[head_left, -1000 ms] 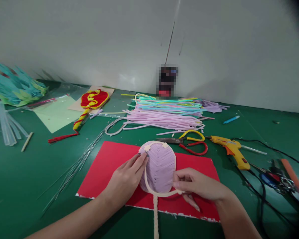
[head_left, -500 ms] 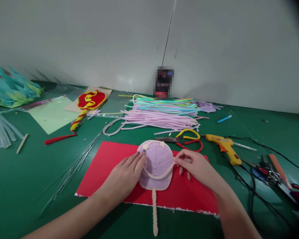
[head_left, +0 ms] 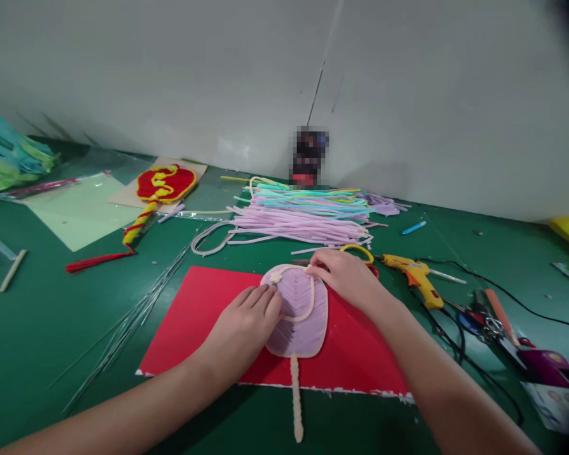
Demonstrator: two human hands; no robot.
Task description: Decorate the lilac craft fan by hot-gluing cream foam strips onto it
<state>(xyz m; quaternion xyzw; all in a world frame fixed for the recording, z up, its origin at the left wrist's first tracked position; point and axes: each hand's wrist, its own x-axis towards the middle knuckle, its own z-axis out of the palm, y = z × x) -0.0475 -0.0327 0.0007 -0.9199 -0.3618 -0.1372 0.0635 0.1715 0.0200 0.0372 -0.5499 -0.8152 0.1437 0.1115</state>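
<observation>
Head view: a lilac round fan (head_left: 308, 338) lies flat on a red board (head_left: 201, 319) on the green table (head_left: 33, 341), between the two hands, its long axis running from far to near, with the cream braided handle (head_left: 296, 398) pointing to the near side; across its face a cream pipe cleaner (head_left: 308, 313) bows in a loose curve, its low bend toward the near side, one end rising to the far right rim and the other running left under the fingers there. The right hand (head_left: 344, 281) reaches in from the right, its thumb and forefinger together, seemingly clamped on the rising end at that rim; it is the nearer hand to that end, and the bend lies to the near side of its fingertips. The left hand (head_left: 251, 325) rests over the fan's left side, its fingers side by side and pointing far, just on the near side of a small cream flower (head_left: 275, 277); whether they pinch the strand or only press it, I cannot tell, since the knuckles hide that end; the right fingers cover their own contact point as well; the scissors (head_left: 355, 249) are largely hidden behind the right hand; the object at the wall is pixelated beyond recognition; teal paper leaves (head_left: 9, 155) are cut off at the left.
</observation>
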